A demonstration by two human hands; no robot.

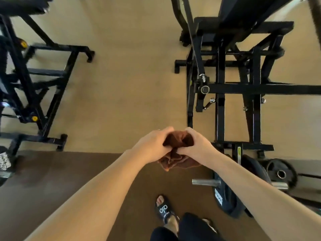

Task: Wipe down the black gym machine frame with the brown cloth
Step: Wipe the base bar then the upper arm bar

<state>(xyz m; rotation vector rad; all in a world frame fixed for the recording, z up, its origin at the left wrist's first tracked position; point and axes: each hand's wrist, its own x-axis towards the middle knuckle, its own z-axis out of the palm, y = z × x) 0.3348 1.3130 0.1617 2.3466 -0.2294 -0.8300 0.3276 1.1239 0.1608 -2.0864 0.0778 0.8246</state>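
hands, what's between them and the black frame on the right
In the head view, only bare tan floor separates the hands, which grip the brown cloth, from the black frame.

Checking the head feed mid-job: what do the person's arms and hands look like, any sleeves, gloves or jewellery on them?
Both forearms are bare up to the frame edge: no sleeves, gloves or watch in view. The left hand may carry a thin ring, seen as a small glint near the knuckles, too small to confirm. The right hand shows nothing worn.
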